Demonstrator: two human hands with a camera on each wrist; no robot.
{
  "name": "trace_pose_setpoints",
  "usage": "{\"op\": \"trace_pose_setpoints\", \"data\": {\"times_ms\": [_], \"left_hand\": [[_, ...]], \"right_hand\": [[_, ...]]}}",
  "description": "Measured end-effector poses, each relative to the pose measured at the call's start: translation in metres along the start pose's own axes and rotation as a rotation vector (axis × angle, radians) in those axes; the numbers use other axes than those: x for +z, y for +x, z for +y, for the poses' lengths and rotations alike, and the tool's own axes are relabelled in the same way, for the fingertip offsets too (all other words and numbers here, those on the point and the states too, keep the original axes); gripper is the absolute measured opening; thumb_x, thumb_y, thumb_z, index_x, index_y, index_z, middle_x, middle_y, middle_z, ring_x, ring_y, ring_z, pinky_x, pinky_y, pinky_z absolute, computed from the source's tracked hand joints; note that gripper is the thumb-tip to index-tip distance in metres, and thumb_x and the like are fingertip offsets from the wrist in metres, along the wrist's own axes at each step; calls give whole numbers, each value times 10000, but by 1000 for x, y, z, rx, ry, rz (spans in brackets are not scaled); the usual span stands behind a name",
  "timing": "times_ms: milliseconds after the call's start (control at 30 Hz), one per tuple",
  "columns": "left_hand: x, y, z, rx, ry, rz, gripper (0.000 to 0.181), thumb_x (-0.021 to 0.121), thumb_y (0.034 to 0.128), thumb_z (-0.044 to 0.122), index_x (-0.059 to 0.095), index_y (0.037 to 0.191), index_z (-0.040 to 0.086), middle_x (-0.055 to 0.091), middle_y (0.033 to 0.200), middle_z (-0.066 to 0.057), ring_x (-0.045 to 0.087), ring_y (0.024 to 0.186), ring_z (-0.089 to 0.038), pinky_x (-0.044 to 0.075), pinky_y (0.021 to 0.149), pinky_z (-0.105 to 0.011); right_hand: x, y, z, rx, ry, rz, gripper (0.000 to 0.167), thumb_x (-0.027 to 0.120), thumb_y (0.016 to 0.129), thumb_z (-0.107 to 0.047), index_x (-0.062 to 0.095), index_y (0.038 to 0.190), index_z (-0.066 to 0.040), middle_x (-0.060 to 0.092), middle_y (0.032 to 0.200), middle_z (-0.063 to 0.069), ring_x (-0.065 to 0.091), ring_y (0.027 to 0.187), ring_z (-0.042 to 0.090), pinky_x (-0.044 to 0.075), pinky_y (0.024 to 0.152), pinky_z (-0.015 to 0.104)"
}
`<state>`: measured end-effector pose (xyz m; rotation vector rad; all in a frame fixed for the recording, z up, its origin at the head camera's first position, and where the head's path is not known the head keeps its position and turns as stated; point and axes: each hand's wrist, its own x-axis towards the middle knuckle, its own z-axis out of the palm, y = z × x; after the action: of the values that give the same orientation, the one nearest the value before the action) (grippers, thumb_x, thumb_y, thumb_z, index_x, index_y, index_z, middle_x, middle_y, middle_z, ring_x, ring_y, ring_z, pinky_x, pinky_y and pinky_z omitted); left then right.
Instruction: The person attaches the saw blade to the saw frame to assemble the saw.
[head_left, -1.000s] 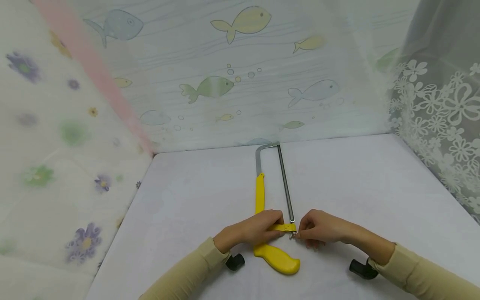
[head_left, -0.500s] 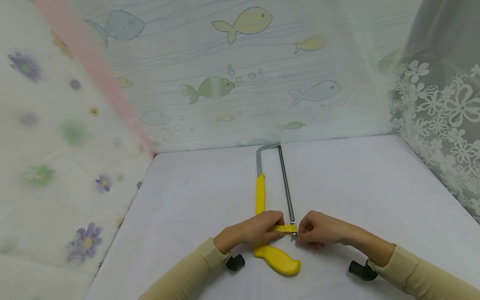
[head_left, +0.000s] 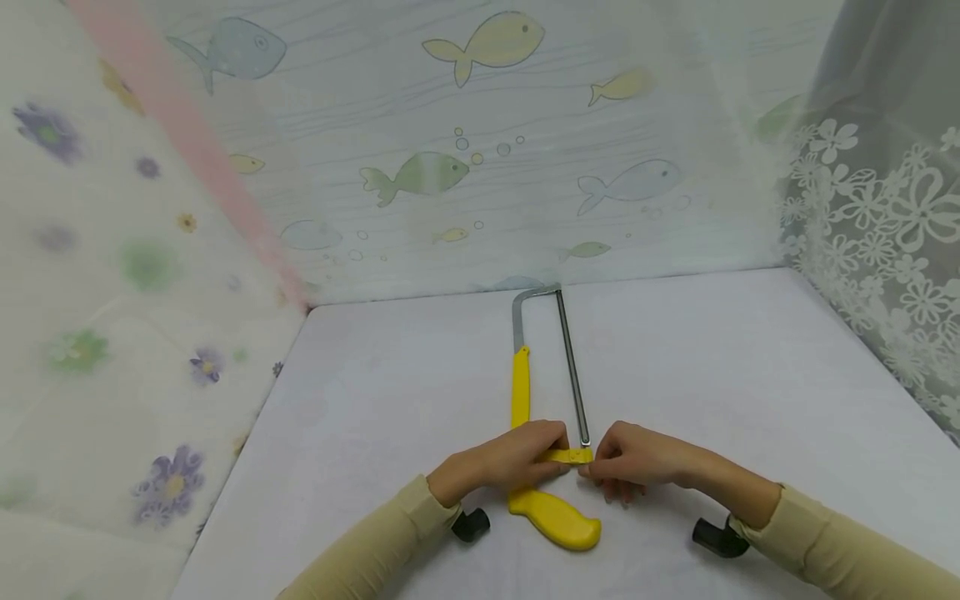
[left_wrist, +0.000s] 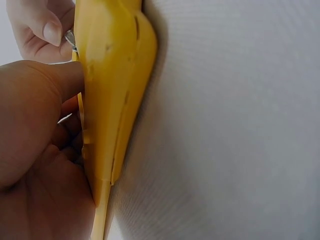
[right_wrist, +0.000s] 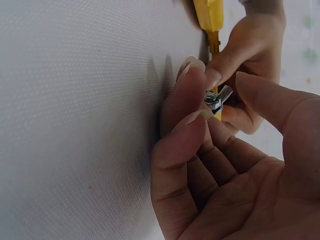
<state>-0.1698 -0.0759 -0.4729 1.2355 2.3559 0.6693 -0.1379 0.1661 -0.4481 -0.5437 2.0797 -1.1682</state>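
A hacksaw with a yellow handle and a grey frame lies on the white table. My left hand grips its yellow lower frame arm, thumb on the near side. In the left wrist view a yellow part of the saw stands close to the fingers. At the arm's end sits a metal wing nut, hidden behind my right hand in the head view. My right hand is at this nut. Its fingertips lie close beside the nut, and its thumb stands slightly off the wing.
The saw's blade side runs away from me to the far table edge. A white table cloth lies beneath. Printed curtains hang behind and at both sides. A black camera mount sits under each wrist.
My right hand's thumb has moved left over the wing nut, which was visible beside it before. The left hand and the hacksaw have stayed in place.
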Motion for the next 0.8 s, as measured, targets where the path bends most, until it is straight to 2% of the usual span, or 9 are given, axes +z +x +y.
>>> {"op": "trace_pose_setpoints", "data": {"times_ms": [400, 800], "left_hand": [[1, 0, -2, 3, -20, -4, 98, 629, 1037, 220, 564, 1069, 153, 575, 981, 88, 494, 854, -43, 434, 770, -162], [1, 1, -4, 17, -10, 6, 104, 638, 1032, 217, 564, 1064, 150, 581, 976, 91, 504, 850, -40, 441, 771, -157]], "right_hand": [[-4, -5, -5, -9, -13, 0, 307, 667, 982, -256, 738, 786, -31, 678, 669, 109, 549, 518, 144, 402, 474, 241], [-6, -6, 0, -26, -52, 21, 231, 688, 962, -210, 713, 799, -48, 633, 652, 45, 547, 537, 151, 414, 474, 243]]}}
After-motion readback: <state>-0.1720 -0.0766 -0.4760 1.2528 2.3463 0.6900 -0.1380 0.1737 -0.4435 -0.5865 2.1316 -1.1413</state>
